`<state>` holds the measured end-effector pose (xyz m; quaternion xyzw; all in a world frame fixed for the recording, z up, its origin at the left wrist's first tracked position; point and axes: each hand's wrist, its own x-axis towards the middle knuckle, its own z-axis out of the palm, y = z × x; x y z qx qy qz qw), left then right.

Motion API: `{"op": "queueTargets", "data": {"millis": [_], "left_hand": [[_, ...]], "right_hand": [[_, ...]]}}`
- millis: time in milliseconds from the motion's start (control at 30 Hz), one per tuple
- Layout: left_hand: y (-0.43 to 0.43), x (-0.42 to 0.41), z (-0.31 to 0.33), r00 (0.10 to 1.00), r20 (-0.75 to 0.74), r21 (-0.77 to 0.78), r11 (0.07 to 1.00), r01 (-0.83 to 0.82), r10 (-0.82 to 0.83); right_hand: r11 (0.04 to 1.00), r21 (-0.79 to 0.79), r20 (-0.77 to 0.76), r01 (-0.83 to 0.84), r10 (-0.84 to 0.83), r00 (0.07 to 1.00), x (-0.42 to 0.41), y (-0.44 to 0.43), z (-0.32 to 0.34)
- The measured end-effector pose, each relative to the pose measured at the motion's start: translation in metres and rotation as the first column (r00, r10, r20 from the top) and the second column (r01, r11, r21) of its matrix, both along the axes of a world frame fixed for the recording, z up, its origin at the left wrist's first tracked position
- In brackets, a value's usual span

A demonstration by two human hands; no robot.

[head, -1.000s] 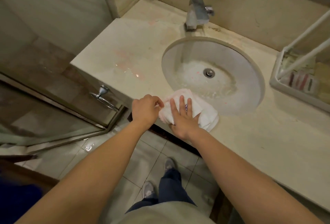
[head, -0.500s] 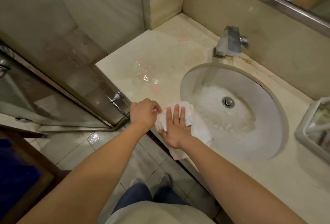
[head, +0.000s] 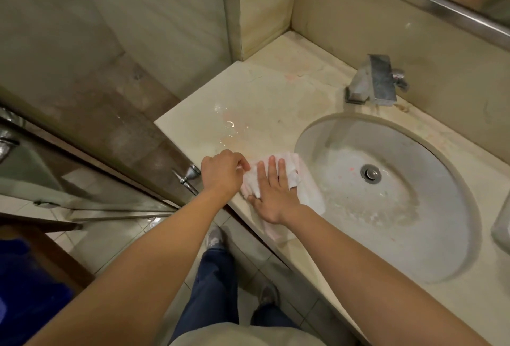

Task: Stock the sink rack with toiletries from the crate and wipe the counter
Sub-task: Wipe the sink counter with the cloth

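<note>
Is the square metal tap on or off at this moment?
Off: no stream of water falls from the square metal tap into the oval sink basin, though the basin floor looks wet.

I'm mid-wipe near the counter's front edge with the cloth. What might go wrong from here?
1. The white cloth hangs partly over the front edge of the counter. If the left hand lets go of the corner it pinches, the cloth may slide to the floor.
2. The wet patch lies farther back, beyond the cloth. Short strokes under the flat right hand might miss it.
</note>
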<state>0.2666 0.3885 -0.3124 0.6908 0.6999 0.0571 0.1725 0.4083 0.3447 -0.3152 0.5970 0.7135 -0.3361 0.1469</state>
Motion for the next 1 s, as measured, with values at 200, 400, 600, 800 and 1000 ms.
{"op": "queueTargets", "data": {"millis": [200,400,600,800,1000], "left_hand": [[0.048,-0.037,0.001,1.0,0.025,0.002,1.0,0.005,-0.005],[0.1,-0.079,0.005,1.0,0.012,-0.007,1.0,-0.007,0.007],[0.147,-0.11,0.004,1.0,0.031,0.004,1.0,-0.004,0.003],[0.19,-0.131,0.007,1.0,0.007,-0.013,1.0,0.028,-0.028],[0.192,-0.139,0.002,0.979,-0.119,0.03,0.985,0.17,-0.166]], "right_hand": [[1.0,0.025,-0.011,-0.003,0.003,1.0,-0.032,0.049,-0.002],[0.999,0.05,-0.014,-0.021,0.022,1.0,-0.074,0.103,-0.005],[0.998,0.067,-0.034,0.001,0.001,0.999,-0.107,0.152,-0.007],[0.993,0.122,-0.028,-0.005,0.009,1.0,-0.13,0.201,-0.016],[0.986,0.138,-0.045,-0.095,0.102,0.994,-0.128,0.228,-0.013]]}}
